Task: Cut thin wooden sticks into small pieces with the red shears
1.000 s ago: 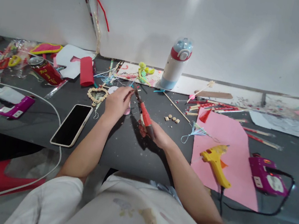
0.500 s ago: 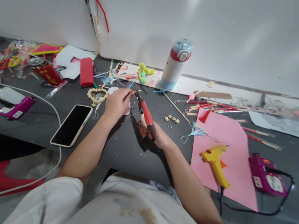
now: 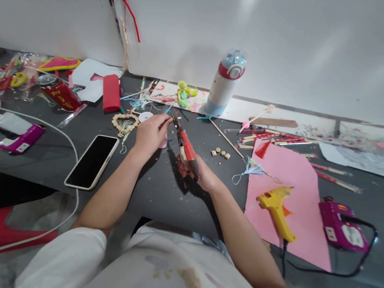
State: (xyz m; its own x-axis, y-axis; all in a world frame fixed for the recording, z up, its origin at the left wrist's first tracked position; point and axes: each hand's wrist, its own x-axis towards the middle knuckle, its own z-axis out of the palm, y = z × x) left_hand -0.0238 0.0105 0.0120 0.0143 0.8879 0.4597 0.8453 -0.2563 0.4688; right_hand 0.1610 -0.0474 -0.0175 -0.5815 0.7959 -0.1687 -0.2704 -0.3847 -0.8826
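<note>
My right hand [image 3: 193, 169] is wrapped round red-handled pliers [image 3: 187, 147], whose dark jaws point up and left. Just left of the jaws, my left hand [image 3: 152, 133] pinches something too small to make out, its fingertips close to the jaw tips. A pink piece [image 3: 164, 142] shows partly beneath my left hand. Behind that hand lies a white disc [image 3: 145, 116], and to its left a heart-shaped beaded ring [image 3: 124, 124]. Several small wooden pieces [image 3: 221, 153] sit to the right of the pliers.
A bottle [image 3: 227, 83] stands at the back by the white board. On the left are a phone [image 3: 91, 162], a red can [image 3: 58, 93] and a white cable. Pink paper [image 3: 287, 168] on the right holds a yellow glue gun [image 3: 278, 210], beside a purple device [image 3: 343, 227].
My left hand has shifted very slightly to the right. My right hand and the pliers are nearly unmoved.
</note>
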